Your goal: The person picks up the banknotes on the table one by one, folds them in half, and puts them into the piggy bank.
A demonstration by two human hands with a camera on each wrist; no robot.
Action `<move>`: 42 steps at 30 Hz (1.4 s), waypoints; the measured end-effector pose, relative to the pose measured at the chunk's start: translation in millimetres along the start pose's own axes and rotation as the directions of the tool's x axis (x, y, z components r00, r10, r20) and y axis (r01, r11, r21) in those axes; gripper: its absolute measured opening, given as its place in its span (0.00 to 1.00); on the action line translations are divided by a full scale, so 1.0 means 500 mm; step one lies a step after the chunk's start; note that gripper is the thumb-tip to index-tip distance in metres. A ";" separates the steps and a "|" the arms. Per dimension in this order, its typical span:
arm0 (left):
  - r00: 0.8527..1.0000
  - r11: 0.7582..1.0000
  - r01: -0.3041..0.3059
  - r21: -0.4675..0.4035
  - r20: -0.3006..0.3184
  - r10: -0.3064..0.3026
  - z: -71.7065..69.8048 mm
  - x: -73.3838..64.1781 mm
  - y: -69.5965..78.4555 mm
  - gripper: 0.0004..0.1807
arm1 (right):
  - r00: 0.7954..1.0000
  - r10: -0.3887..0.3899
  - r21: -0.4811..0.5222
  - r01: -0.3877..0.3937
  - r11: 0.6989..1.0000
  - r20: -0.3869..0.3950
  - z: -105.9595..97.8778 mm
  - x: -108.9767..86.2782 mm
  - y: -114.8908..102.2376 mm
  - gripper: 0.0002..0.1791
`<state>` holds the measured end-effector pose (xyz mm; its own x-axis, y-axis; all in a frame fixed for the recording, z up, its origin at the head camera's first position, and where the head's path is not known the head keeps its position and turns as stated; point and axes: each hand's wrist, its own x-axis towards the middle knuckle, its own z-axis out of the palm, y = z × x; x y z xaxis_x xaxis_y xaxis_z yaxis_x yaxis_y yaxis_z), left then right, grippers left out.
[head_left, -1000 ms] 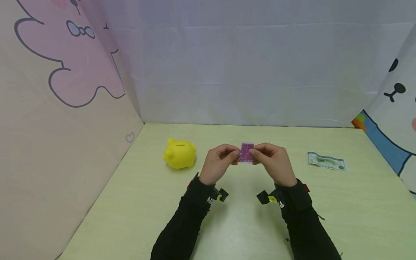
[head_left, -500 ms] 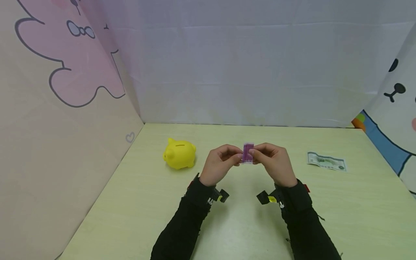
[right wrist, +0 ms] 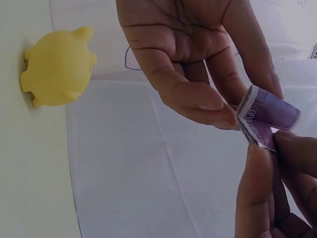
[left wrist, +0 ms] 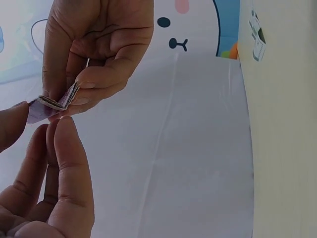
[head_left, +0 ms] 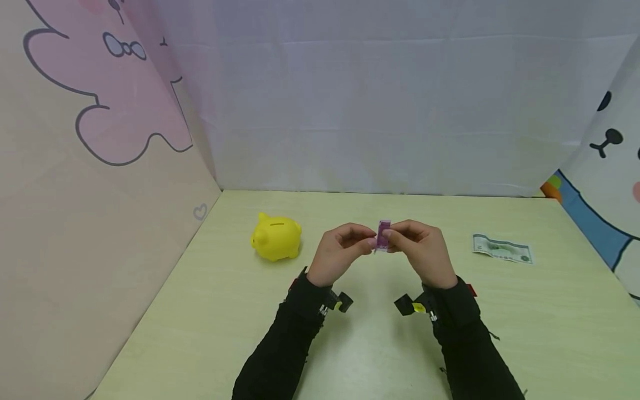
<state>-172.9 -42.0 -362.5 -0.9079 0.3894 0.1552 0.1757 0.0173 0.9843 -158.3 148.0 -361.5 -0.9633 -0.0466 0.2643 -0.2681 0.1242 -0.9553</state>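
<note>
A purple banknote (head_left: 383,236), folded into a narrow strip, is held up between both hands above the table. My right hand (head_left: 422,253) pinches it between thumb and fingers. At its other edge is my left hand (head_left: 337,253), thumb on the note and fingertips touching its side. In the right wrist view the banknote (right wrist: 272,110) shows a V-shaped crease with layered white edges. The left wrist view shows the same layers in the banknote (left wrist: 42,110) from the other side.
A yellow piggy bank (head_left: 276,239) with a slot on top stands left of the hands. A green banknote (head_left: 502,249) lies slightly wavy on the table (head_left: 370,344) at right. Cloth backdrops (head_left: 350,111) rise behind and at both sides.
The left fingers have moved slightly right, bending the purple banknote so that it looks narrower from the head view. The right hand, piggy bank and green banknote have stayed in place.
</note>
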 end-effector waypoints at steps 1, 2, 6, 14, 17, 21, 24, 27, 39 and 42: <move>1.000 1.000 0.004 -0.002 0.005 -0.004 0.001 0.001 -0.001 0.13 | 1.000 -0.004 0.007 0.004 1.000 0.005 0.000 0.000 0.000 0.14; 1.000 1.000 0.007 -0.006 0.010 -0.007 0.001 0.001 -0.002 0.13 | 1.000 -0.008 0.015 0.008 1.000 0.008 0.000 0.000 0.000 0.14; 0.999 1.000 0.013 -0.016 0.030 -0.012 0.003 0.001 -0.005 0.14 | 1.000 -0.020 0.032 0.019 0.999 0.019 -0.001 -0.001 0.001 0.14; 0.999 1.000 0.021 -0.014 0.049 -0.021 0.006 0.001 -0.008 0.14 | 0.999 -0.027 0.035 0.026 0.999 0.018 0.002 0.000 0.007 0.15; 0.999 1.000 0.020 -0.015 0.050 -0.019 0.007 0.003 -0.010 0.14 | 0.999 -0.028 0.031 0.028 0.999 0.022 0.003 0.000 0.008 0.15; 0.999 1.000 0.011 -0.026 0.051 -0.010 0.007 0.004 -0.012 0.14 | 0.999 -0.030 0.035 0.029 0.999 0.031 0.004 -0.001 0.007 0.14; 0.999 1.000 0.014 -0.028 0.048 -0.013 0.008 0.003 -0.011 0.14 | 0.999 -0.025 0.038 0.024 0.999 0.037 0.006 -0.002 0.005 0.14; 0.999 1.000 0.020 -0.021 0.043 -0.019 0.009 0.003 -0.010 0.14 | 0.999 -0.019 0.034 0.017 0.999 0.039 0.007 -0.002 0.004 0.14; 0.999 1.000 0.031 -0.003 0.026 -0.031 0.009 0.003 -0.012 0.13 | 0.999 -0.004 0.021 0.003 1.000 0.051 0.009 -0.003 0.002 0.13; 0.999 0.999 0.032 0.004 0.025 -0.032 0.009 0.003 -0.012 0.13 | 0.998 -0.008 0.021 0.006 1.000 0.058 0.008 -0.002 0.004 0.13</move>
<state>-173.7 -37.1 -368.7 -0.9034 0.4112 0.1214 0.1479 0.0332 0.9884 -157.9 144.3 -364.0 -0.9589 -0.1050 0.2635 -0.2741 0.1035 -0.9561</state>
